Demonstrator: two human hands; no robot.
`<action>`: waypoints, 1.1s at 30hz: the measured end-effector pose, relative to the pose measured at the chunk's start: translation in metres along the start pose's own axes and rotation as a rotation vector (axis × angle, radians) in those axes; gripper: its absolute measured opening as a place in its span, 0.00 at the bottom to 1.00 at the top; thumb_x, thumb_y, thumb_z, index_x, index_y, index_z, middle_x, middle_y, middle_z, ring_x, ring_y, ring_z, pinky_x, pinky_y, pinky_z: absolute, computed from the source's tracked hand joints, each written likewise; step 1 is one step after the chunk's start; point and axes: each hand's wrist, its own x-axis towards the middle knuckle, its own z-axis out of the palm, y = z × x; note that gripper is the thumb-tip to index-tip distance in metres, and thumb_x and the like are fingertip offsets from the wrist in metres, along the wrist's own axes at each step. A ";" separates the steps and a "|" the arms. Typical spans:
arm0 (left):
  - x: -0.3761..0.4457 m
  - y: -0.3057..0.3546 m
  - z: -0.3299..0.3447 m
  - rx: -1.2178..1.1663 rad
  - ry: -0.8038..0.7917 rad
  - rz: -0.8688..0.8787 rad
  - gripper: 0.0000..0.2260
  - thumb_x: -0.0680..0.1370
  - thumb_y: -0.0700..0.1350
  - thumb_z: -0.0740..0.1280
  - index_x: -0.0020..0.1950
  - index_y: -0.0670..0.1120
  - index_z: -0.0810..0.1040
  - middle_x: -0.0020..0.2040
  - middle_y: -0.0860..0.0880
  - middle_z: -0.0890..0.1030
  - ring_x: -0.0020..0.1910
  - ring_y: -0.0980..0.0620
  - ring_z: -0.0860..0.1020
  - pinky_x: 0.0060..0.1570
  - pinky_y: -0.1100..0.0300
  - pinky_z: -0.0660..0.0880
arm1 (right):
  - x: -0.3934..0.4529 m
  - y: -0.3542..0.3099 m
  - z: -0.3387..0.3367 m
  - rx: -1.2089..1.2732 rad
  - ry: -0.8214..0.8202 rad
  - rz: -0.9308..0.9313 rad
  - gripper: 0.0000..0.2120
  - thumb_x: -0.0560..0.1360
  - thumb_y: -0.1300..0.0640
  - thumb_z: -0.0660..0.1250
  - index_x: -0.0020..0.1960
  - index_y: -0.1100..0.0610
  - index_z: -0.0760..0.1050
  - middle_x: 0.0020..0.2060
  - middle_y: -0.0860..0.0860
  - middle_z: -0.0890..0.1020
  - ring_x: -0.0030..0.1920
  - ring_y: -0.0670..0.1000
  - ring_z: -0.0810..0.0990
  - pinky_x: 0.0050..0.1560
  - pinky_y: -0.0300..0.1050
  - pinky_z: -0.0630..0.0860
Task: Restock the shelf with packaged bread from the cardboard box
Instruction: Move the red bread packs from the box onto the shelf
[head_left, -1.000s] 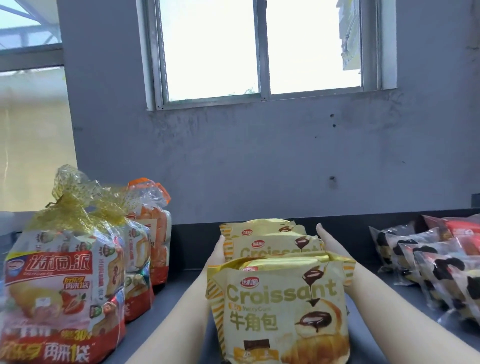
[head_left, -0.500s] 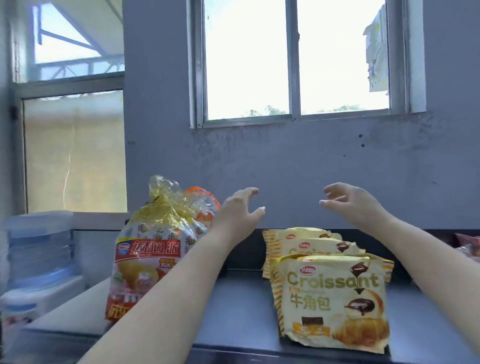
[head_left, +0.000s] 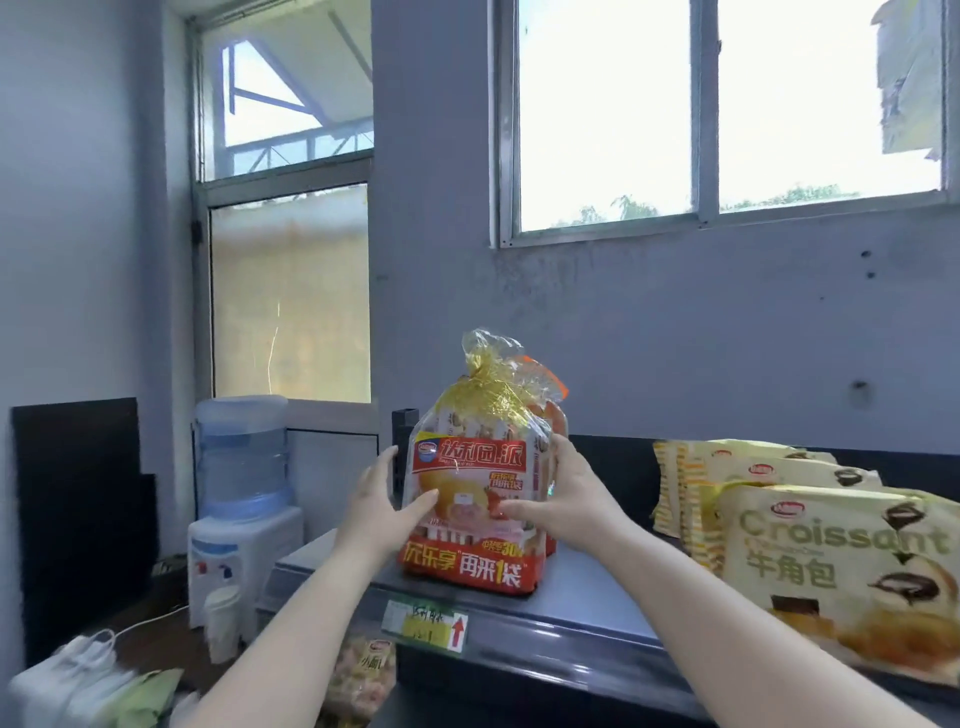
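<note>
Two hands, left hand and right hand, are clasping the red cake bag with spread fingers on the grey shelf. Croissant packs are standing right of the fingers, a water dispenser left, windows behind. Half a second ago both hands were hovering empty above those packs.

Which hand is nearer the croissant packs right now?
Right. The right hand presses the side of the red cake bag that faces the croissant packs, with a stretch of bare shelf between. The left hand is on the bag's far side.

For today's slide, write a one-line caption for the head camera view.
Both hands, left and right, grip a red bagged bread pack on the shelf beside croissant packs.
</note>
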 end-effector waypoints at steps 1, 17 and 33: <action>0.002 -0.005 0.002 0.000 -0.022 -0.031 0.36 0.74 0.52 0.69 0.76 0.51 0.53 0.76 0.45 0.60 0.73 0.44 0.63 0.68 0.45 0.64 | 0.004 0.008 0.011 0.013 0.007 0.018 0.42 0.62 0.45 0.78 0.68 0.47 0.58 0.63 0.46 0.71 0.58 0.46 0.75 0.61 0.49 0.75; 0.016 -0.023 0.037 -0.257 -0.149 -0.054 0.32 0.75 0.49 0.69 0.74 0.56 0.56 0.66 0.50 0.72 0.60 0.51 0.75 0.59 0.50 0.75 | 0.026 0.074 0.051 0.213 0.088 -0.001 0.56 0.60 0.36 0.75 0.73 0.34 0.38 0.66 0.45 0.69 0.60 0.46 0.76 0.57 0.55 0.78; 0.091 -0.044 0.027 -0.569 -0.478 -0.247 0.42 0.61 0.76 0.59 0.66 0.51 0.71 0.62 0.46 0.79 0.58 0.48 0.80 0.58 0.50 0.77 | 0.059 0.056 0.037 0.629 0.069 0.130 0.51 0.39 0.26 0.73 0.58 0.45 0.67 0.49 0.48 0.83 0.42 0.43 0.85 0.31 0.32 0.77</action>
